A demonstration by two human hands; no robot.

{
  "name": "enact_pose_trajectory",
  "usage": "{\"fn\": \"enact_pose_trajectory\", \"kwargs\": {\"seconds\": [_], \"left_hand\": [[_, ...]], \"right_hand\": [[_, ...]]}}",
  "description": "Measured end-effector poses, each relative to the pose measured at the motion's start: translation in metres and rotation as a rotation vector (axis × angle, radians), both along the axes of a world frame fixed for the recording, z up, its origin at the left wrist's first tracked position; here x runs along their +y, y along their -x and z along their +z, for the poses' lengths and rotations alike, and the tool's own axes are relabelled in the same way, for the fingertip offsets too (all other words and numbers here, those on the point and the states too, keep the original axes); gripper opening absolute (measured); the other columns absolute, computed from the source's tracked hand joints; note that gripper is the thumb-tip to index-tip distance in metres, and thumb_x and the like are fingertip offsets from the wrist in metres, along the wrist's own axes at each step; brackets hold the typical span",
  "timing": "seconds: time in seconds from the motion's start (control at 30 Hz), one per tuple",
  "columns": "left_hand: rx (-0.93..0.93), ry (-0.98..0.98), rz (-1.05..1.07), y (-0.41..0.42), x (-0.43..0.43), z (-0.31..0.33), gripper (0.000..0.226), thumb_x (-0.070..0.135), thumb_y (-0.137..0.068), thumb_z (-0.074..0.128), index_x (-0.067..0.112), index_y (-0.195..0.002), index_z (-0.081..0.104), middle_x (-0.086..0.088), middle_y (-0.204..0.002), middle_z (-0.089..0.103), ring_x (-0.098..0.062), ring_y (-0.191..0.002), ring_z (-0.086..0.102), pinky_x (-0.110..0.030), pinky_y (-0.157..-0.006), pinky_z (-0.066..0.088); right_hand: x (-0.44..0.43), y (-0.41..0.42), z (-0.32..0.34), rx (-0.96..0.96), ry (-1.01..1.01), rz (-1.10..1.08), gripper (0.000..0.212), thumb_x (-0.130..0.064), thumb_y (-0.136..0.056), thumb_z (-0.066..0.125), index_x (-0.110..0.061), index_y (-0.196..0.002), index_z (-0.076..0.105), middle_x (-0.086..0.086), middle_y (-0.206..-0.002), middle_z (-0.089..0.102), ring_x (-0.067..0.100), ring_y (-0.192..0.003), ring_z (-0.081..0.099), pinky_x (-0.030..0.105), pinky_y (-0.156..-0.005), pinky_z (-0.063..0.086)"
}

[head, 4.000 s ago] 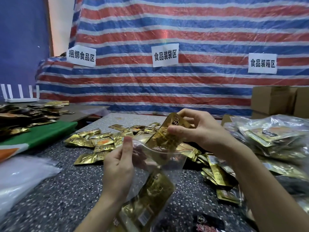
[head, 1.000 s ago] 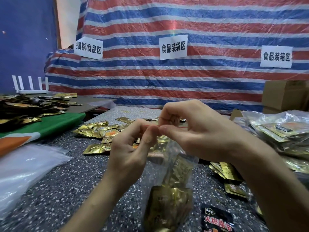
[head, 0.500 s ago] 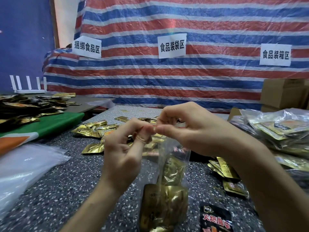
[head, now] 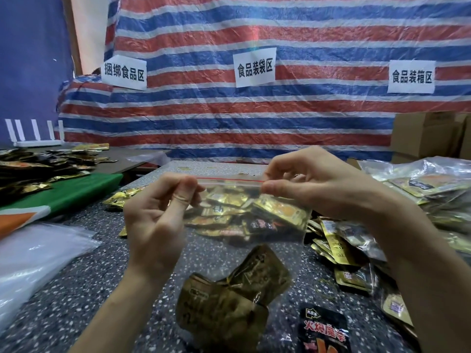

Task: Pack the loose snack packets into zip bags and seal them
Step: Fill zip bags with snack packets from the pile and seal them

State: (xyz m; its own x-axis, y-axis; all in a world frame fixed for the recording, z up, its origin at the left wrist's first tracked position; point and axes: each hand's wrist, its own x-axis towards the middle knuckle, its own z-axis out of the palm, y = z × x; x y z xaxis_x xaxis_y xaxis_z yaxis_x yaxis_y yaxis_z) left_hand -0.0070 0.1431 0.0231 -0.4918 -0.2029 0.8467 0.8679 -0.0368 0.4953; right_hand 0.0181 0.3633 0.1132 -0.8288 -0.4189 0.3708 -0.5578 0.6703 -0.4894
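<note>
- Up above the speckled counter (head: 71, 309), the clear zip bag (head: 242, 245) is hanging in mid-air between both hands, and the gold snack packets (head: 229, 296) inside are slumping together at the bottom.
- The left hand (head: 155, 225) is pinching the left end of the red zip strip (head: 229, 180) between thumb and forefinger, with the other fingers curling loosely. The right hand (head: 318, 184) is pinching the right end the same way, so the strip is stretching out straight between them.
- My guess is the bag is going to be handling like thin, floppy film: light, a bit slick, and folding wherever nothing's supporting it. The foil packets are looking light and crinkly too, so the load is sagging more than pulling hard.
- If you're asking where to be gripping it, I'd say right on that zip strip, since it looks like the only stiffer bit. Grabbing the film lower down is just going to be bunching it up.
- Honestly can't tell if the strip is pressed closed the whole way along.
- Loose packets (head: 336, 248) are lying on the counter behind and right of the bag, filled bags (head: 420, 182) are piling up further right, and empty bags (head: 38, 256) are sitting off to the left.
</note>
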Motion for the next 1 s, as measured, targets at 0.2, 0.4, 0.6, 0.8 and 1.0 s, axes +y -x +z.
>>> {"fn": "enact_pose_trajectory", "kwargs": {"seconds": [0.2, 0.4, 0.6, 0.8, 1.0], "left_hand": [[-0.023, -0.003, 0.047, 0.005, -0.006, -0.001, 0.021, 0.011, -0.096, 0.058, 0.016, -0.08, 0.07, 0.01, -0.069, 0.068, -0.002, -0.064, 0.06, -0.01, -0.059, 0.044], [-0.043, 0.028, 0.08, 0.007, -0.008, -0.003, 0.02, 0.013, -0.096, 0.058, 0.017, -0.08, 0.07, 0.01, -0.069, 0.068, -0.004, -0.065, 0.06, -0.012, -0.06, 0.045], [-0.023, 0.037, 0.099, 0.009, -0.011, -0.002, 0.02, 0.013, -0.096, 0.058, 0.016, -0.08, 0.07, 0.007, -0.069, 0.068, -0.004, -0.064, 0.059, -0.013, -0.061, 0.044], [-0.031, 0.026, 0.109, 0.011, -0.012, -0.003, 0.02, 0.02, -0.095, 0.058, 0.018, -0.079, 0.07, 0.007, -0.068, 0.067, -0.007, -0.064, 0.059, -0.016, -0.063, 0.044], [-0.087, -0.055, -0.047, 0.01, -0.005, -0.007, 0.021, 0.029, -0.096, 0.057, 0.023, -0.08, 0.069, 0.003, -0.069, 0.064, -0.017, -0.063, 0.057, -0.022, -0.058, 0.048]], "right_hand": [[0.015, 0.005, -0.002, -0.011, 0.051, 0.004, 0.011, -0.034, -0.089, 0.071, -0.027, -0.082, 0.073, -0.001, -0.082, 0.073, 0.014, -0.076, 0.066, 0.042, -0.075, 0.054], [0.03, 0.011, -0.006, -0.071, 0.11, 0.017, 0.013, -0.03, -0.088, 0.072, -0.018, -0.084, 0.076, 0.007, -0.086, 0.072, 0.018, -0.077, 0.063, 0.036, -0.076, 0.05], [0.036, 0.013, -0.008, -0.067, 0.181, -0.004, 0.018, -0.03, -0.081, 0.078, -0.014, -0.075, 0.073, -0.005, -0.066, 0.064, 0.006, -0.06, 0.055, 0.016, -0.055, 0.042], [0.042, 0.015, -0.011, -0.047, 0.212, -0.005, 0.036, -0.027, -0.082, 0.08, -0.016, -0.06, 0.054, -0.011, -0.047, 0.052, -0.001, -0.043, 0.043, 0.009, -0.044, 0.033], [0.039, 0.012, -0.012, -0.017, 0.167, 0.015, 0.046, -0.047, -0.079, 0.076, -0.005, -0.075, 0.059, 0.003, -0.065, 0.053, 0.015, -0.059, 0.046, 0.031, -0.056, 0.037]]}}
